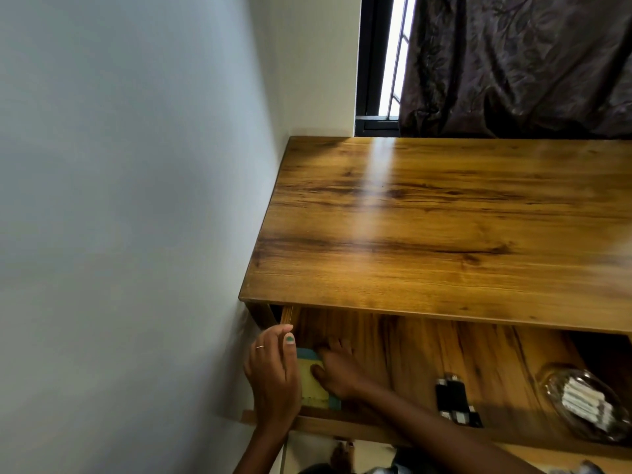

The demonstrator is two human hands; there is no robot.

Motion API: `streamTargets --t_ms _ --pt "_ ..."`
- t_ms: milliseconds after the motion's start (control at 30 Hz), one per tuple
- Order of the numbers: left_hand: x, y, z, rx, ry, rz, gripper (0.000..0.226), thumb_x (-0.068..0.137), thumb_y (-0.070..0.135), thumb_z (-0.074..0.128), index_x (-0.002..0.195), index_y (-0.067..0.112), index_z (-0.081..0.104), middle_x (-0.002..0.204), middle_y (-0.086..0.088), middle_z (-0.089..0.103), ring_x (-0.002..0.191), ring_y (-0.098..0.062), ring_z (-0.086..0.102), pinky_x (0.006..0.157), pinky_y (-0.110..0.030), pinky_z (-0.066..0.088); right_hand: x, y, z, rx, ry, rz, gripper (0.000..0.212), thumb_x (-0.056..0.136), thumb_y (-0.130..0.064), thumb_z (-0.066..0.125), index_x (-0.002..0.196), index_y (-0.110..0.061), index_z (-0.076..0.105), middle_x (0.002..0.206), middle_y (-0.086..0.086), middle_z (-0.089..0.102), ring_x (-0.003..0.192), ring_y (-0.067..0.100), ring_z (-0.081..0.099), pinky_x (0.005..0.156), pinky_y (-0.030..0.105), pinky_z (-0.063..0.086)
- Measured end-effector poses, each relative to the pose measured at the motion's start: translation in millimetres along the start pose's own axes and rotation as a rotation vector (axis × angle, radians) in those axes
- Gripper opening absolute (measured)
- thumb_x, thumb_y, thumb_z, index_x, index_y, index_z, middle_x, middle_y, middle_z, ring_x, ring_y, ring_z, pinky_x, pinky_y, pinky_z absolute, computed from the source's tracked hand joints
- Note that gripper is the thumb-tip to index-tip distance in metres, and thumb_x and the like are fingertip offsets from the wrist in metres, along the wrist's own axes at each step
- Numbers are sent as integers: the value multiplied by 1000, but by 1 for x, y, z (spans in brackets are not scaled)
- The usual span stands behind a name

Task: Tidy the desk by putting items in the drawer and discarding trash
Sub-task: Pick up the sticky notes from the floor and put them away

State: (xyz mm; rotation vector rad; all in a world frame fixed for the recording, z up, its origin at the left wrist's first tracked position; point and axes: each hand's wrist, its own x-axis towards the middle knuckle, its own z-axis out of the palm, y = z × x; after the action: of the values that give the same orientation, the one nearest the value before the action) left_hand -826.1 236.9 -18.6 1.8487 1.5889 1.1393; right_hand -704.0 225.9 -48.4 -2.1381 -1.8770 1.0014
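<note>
An open drawer (444,364) is seen under the desk (444,217) front edge. In its left corner, a yellow-and-blue pad (313,384) is pressed flat by the right hand (342,371), fingers spread, seemingly to seat it. The left hand (273,381) is curled over the drawer's left wall, probably steadying it. Black clips (456,400) and a clear pouch (581,405) lie toward the right end.

Glossy wood-grain desk (444,217); matt wooden drawer (427,354); possibly paper notepad (313,384).

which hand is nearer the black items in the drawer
Right. The right hand lies inside the drawer, left of the black items; the left hand is farther left, at the drawer's left edge.
</note>
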Motion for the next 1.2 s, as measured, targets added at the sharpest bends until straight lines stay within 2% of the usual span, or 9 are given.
streamTargets --t_ms 67,400,567,667,800,867,933,1033,1200 --pt "0 0 -1 -2 -2 -2 32 92 39 31 101 27 59 96 16 57 91 -4 51 80 -16 31 2 1 2 -18 -21 -4 50 93 -34 44 140 -19 35 149 9 27 136 34 20 111 44 24" --pt "2 1 -1 -20 -11 16 31 93 39 31 100 27 58 93 14 58 89 -7 53 77 -36 47 1 2 2 -119 -47 -44 58 89 -21 50 143 -17 30 151 9 21 138 33 15 112 49 19" --pt "0 3 -1 52 -101 91 31 91 39 35 102 25 60 101 10 62 98 -9 53 83 -30 36 -20 1 -10 4 -44 -55 61 92 -39 48 144 -23 22 151 3 19 139 26 16 113 45 20" --pt "-4 2 2 142 -228 241 29 89 41 39 108 28 57 112 8 61 107 -8 50 90 -33 35 -50 7 -26 -7 53 -86 59 92 -46 44 144 -30 20 150 -3 20 139 19 15 110 41 20" --pt "-7 14 13 188 -459 456 34 89 54 38 112 33 52 118 10 58 112 -5 44 92 -23 25 -96 40 -37 -81 181 -48 52 90 -51 29 138 -32 33 147 -8 30 139 14 14 109 44 20" --pt "-11 27 24 178 -631 567 47 88 67 33 116 33 50 123 9 55 115 -4 42 95 -28 28 -119 66 -35 -166 258 24 42 89 -50 27 123 -34 46 131 -9 50 130 15 29 96 50 44" --pt "-17 37 38 226 -857 682 72 78 82 30 129 33 43 139 10 44 127 -3 29 105 -39 25 -141 88 -33 -209 330 132 38 96 -49 18 111 -34 50 119 -9 55 119 15 38 78 42 56" --pt "-25 45 55 293 -1051 839 101 65 92 34 144 31 26 156 14 14 139 -3 1 114 -36 -3 -159 98 -35 -221 434 245 49 96 -49 10 113 -28 51 122 -4 53 121 20 40 86 42 49" --pt "-30 52 71 336 -1066 953 109 66 91 35 148 21 24 159 4 9 146 -16 8 116 -43 -2 -157 95 -36 -268 471 259 49 91 -53 31 124 -23 50 136 2 52 132 21 33 106 39 21"
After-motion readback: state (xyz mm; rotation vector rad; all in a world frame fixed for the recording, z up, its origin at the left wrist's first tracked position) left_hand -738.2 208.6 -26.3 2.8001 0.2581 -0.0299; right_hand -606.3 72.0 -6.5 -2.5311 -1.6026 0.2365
